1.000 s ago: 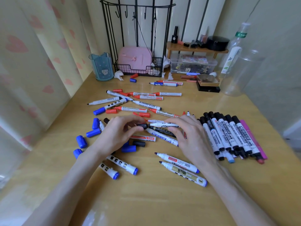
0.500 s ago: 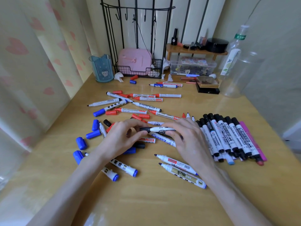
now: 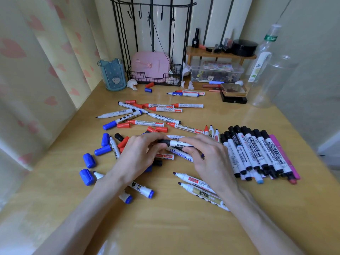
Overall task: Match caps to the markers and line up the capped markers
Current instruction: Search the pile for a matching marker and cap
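My left hand pinches a black cap that sits on the end of a white marker. My right hand grips that marker's barrel, just above the wooden table. A row of capped black markers lies side by side at the right, with a pink one at its far edge. Uncapped red, blue and black markers are scattered across the middle. Loose blue caps lie at the left, and red caps sit among the markers.
A blue pen cup, a black wire rack with a pink case, a small wooden shelf over a clear box and a clear plastic bottle stand along the back. A curtain hangs at the left.
My hands have come closer together, and the black cap in my left hand has slid onto the tip of the white marker held in my right hand.
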The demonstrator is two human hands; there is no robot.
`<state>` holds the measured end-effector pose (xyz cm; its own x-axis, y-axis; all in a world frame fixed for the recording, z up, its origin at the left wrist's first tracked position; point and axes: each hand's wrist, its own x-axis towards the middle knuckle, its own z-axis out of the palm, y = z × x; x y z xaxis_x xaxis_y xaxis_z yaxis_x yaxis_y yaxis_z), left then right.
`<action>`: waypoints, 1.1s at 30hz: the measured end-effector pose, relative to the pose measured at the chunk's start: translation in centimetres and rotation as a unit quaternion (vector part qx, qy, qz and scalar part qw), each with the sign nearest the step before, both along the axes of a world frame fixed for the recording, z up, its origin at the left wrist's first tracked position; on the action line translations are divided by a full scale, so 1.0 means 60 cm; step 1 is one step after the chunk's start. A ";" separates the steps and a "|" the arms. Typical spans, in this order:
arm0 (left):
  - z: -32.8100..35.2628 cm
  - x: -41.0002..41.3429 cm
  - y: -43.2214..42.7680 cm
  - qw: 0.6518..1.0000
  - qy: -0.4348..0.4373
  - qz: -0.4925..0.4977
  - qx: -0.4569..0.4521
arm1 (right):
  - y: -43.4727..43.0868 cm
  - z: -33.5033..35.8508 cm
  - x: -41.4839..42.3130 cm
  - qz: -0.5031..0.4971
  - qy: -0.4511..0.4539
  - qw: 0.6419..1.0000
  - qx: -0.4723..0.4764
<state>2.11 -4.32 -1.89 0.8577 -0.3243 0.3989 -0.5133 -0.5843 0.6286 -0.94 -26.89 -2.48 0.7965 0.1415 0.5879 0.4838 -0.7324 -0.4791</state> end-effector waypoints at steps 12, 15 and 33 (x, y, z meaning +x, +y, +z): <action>0.008 0.000 -0.004 1.000 0.002 -0.025 0.006 | -0.017 0.017 0.004 0.017 0.058 0.998 -0.026; 0.007 0.002 -0.023 0.999 0.006 -0.041 -0.019 | -0.029 0.027 0.003 0.005 0.063 0.998 -0.020; 0.031 0.008 -0.160 0.991 0.007 -0.123 -0.049 | -0.240 0.063 -0.019 -0.348 0.135 0.927 0.041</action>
<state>2.57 -13.94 -0.03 0.7633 -0.4848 0.4270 -0.6231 -0.3780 0.6847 -2.06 -41.31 1.28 0.7974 -0.4986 0.3400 -0.2383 -0.7777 -0.5817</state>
